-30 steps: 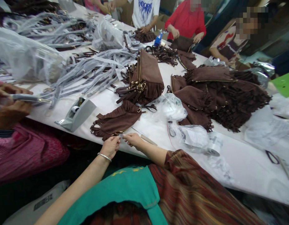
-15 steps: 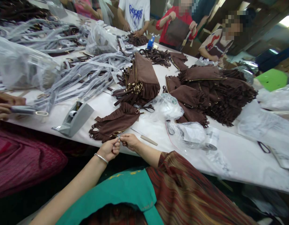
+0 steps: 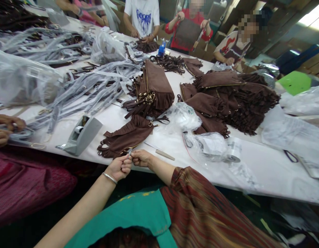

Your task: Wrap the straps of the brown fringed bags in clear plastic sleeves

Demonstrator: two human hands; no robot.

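Observation:
A brown fringed bag [image 3: 132, 132] lies on the near edge of the table, with a gold zip along its lower side and a metal clasp at its right end. My left hand [image 3: 120, 167] is closed at the bag's near corner, fingers curled. My right hand [image 3: 142, 158] meets it there in a pinch. Between the two sets of fingertips shows a small pale grey piece [image 3: 130, 151], close to the metal fitting of the zip; it is too small to name. The fingers hide most of it.
A grey tape dispenser [image 3: 82, 135] stands left of the bag. Behind it are a stack of brown bags [image 3: 159, 81] and wrapped straps [image 3: 87, 86]. Clear plastic [image 3: 184, 117] and a flat strip [image 3: 165, 154] lie to the right. A co-worker's hands [image 3: 7, 127] work at the left.
My hands stay together at the bag's corner, almost unmoved. At the left, the co-worker's hands have shifted with a wrapped strap. The view has tilted slightly.

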